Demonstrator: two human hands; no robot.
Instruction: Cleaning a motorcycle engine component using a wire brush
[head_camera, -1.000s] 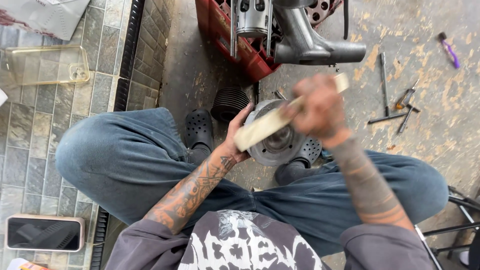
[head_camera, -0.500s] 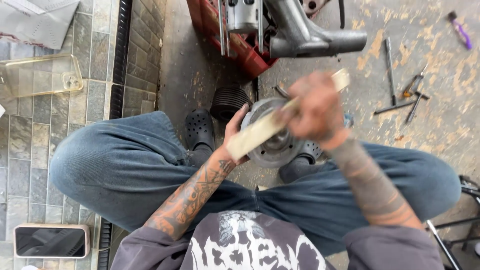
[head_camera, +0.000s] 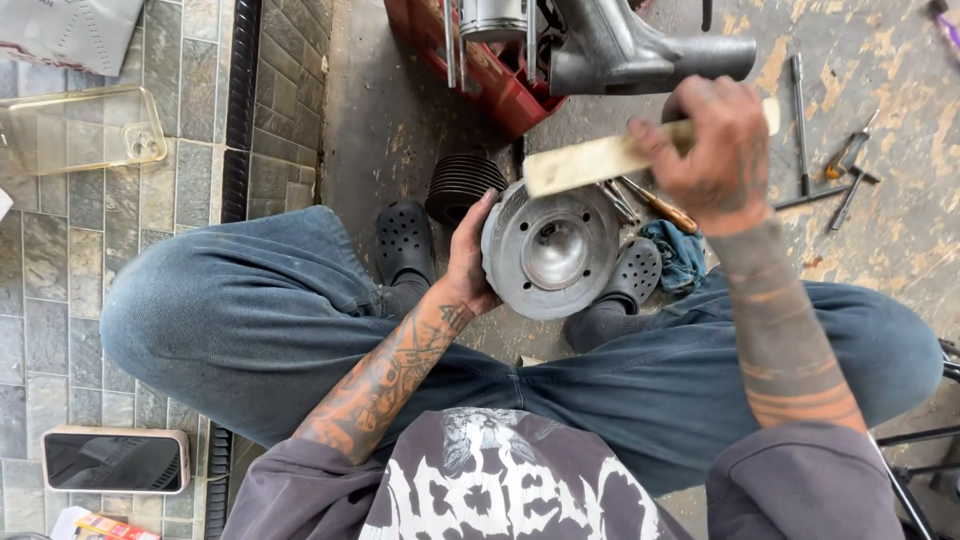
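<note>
I sit with knees spread in blue jeans. My left hand (head_camera: 468, 258) grips the left rim of a round grey metal engine part (head_camera: 552, 250) with a domed hollow, held between my knees. My right hand (head_camera: 712, 150) is closed on a flat pale wooden block (head_camera: 590, 160), raised just above the part's upper edge and apart from its face. Black clogs (head_camera: 404, 238) on my feet show below the part.
A black finned cylinder (head_camera: 462, 184) stands on the concrete behind the part. A red stand (head_camera: 480, 70) carries a grey engine casing (head_camera: 640, 50). Loose tools (head_camera: 830, 170) lie at right, a blue rag (head_camera: 676, 250) by my right foot. A phone (head_camera: 114, 460) and clear case (head_camera: 80, 128) lie on tiles.
My right hand has lifted the wooden block off the metal part's face and moved it up and to the right. My left hand keeps its grip on the rim.
</note>
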